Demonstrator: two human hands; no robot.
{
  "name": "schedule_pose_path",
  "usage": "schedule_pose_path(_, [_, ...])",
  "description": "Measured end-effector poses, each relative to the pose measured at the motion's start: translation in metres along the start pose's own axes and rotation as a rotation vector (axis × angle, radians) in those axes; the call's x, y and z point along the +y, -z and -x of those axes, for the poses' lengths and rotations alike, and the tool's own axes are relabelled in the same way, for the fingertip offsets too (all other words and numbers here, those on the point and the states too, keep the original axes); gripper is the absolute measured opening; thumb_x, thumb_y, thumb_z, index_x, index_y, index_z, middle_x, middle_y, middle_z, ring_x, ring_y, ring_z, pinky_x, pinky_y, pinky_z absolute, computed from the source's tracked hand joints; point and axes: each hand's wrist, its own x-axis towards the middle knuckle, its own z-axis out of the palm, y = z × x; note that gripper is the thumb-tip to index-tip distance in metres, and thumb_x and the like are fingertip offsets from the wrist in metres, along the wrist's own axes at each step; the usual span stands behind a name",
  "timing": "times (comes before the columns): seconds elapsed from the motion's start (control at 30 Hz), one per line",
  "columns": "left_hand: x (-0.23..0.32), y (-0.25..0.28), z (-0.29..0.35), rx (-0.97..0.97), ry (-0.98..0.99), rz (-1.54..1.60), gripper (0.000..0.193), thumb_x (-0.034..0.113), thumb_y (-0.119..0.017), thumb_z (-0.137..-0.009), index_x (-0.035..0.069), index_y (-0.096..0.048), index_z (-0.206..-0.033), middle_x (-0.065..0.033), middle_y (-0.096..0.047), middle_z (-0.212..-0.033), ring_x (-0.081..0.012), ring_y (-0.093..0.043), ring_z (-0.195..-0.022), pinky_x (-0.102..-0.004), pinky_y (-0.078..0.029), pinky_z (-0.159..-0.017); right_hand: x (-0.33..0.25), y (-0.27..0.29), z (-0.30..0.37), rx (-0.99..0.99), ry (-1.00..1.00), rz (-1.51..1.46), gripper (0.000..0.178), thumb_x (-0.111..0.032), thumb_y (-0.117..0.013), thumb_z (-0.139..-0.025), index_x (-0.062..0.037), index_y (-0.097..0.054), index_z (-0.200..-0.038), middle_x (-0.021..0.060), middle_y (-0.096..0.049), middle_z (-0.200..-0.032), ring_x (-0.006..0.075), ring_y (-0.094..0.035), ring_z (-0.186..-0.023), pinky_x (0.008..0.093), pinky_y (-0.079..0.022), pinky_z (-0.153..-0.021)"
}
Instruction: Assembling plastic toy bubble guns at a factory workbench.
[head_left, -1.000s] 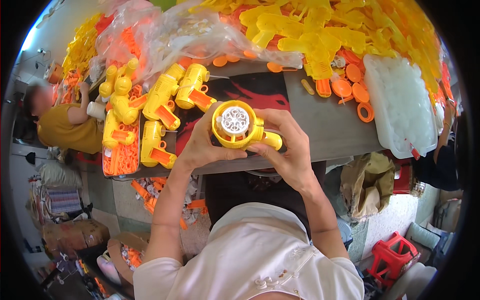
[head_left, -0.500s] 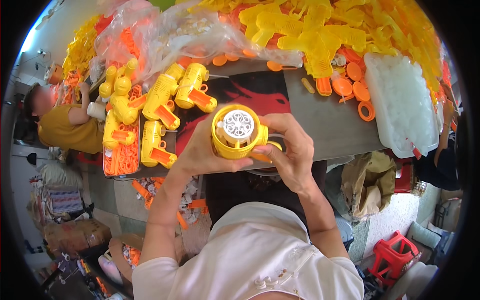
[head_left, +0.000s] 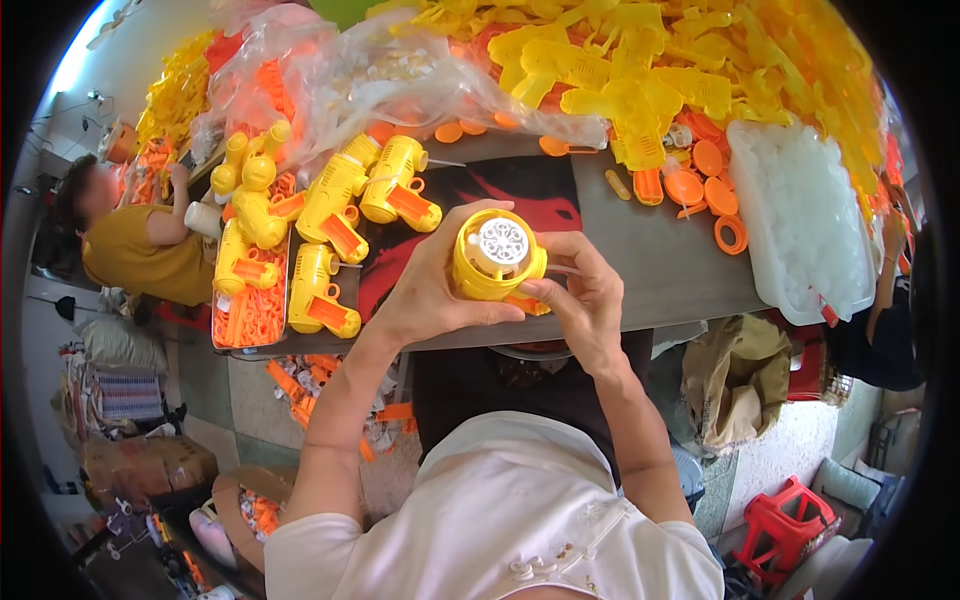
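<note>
A yellow toy bubble gun (head_left: 487, 284) is held between both hands above the table's near edge, its round open muzzle facing up at me. Inside the muzzle sits a white patterned disc (head_left: 503, 241). My left hand (head_left: 425, 292) wraps round the barrel from the left, thumb along its near side. From the right, the fingers of my right hand (head_left: 590, 305) pinch its side, near an orange part at the lower right. The rest of the gun below the muzzle is mostly hidden. Several assembled yellow-and-orange bubble guns (head_left: 330, 200) lie to the left of my hands.
An orange-filled tray (head_left: 248, 320) stands at the table's left. Yellow shells (head_left: 640, 80) pile up along the back beside clear plastic bags (head_left: 370, 75). Orange caps (head_left: 708, 157) and a white tub (head_left: 765, 265) lie right. A person in a mustard top (head_left: 145, 250) sits far left.
Both hands have shifted the bubble gun slightly to the right and turned it a little. The yellow piece that stuck out by my right thumb no longer shows there.
</note>
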Motion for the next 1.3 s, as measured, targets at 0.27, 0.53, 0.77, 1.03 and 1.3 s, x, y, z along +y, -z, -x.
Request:
schedule_pose_path(0.27, [-0.037,0.02,0.007,0.146,0.167,0.143,0.067,0.008,-0.084,-0.065,0.003,-0.053,-0.123,-0.0041,-0.062,-0.108,-0.0115,-0.062,-0.1,-0.0301,-0.051,-0.092,-0.017,-0.002,-0.004,-0.052,0.072,0.113,0.06,-0.011,-0.074,-0.083,0.0001,-0.05,-0.137,0.0146,-0.059,-0.126,0.0235,-0.056,-0.12,0.0386,-0.041,-0.107])
schedule_pose_path(0.53, [-0.058,0.029,0.003,0.176,0.002,0.55,0.069,0.011,-0.082,-0.068,0.004,-0.046,-0.127,-0.0069,-0.06,-0.11,-0.0215,-0.067,-0.098,-0.036,-0.055,-0.091,0.011,0.014,0.025,-0.184,-0.149,0.234,0.057,-0.008,-0.068,-0.09,0.0025,-0.045,-0.141,0.012,-0.061,-0.125,0.0201,-0.06,-0.114,0.0322,-0.045,-0.099])
schedule_pose_path(0.77, [-0.08,0.043,0.0,0.038,0.056,0.662,0.079,0.035,-0.087,-0.07,0.011,-0.043,-0.132,-0.0087,-0.056,-0.113,-0.0241,-0.061,-0.105,-0.0487,-0.05,-0.101,0.013,-0.011,0.032,-0.033,0.015,0.457,0.046,-0.009,-0.076,-0.081,0.0027,-0.059,-0.122,0.0161,-0.066,-0.098,0.0241,-0.065,-0.088,0.0294,-0.049,-0.08])
schedule_pose_path(1.03, [-0.105,0.038,0.008,-0.008,0.083,0.886,0.096,0.034,-0.088,-0.068,0.008,-0.034,-0.144,-0.0142,-0.059,-0.119,-0.0312,-0.06,-0.112,-0.0461,-0.052,-0.095,0.013,-0.016,0.036,-0.068,0.178,0.605,0.054,-0.013,-0.083,-0.075,0.0022,-0.06,-0.122,0.0148,-0.066,-0.101,0.028,-0.063,-0.087,0.0352,-0.051,-0.078])
schedule_pose_path(1.3, [-0.106,0.054,0.027,0.098,0.199,0.817,0.09,0.025,-0.086,-0.07,0.001,-0.037,-0.14,-0.0183,-0.058,-0.125,-0.0391,-0.057,-0.12,-0.0573,-0.045,-0.104,0.015,0.059,0.032,0.15,0.049,0.747,0.039,-0.002,-0.071,-0.082,-0.0018,-0.062,-0.12,0.0147,-0.063,-0.109,0.0257,-0.064,-0.09,0.0356,-0.052,-0.078])
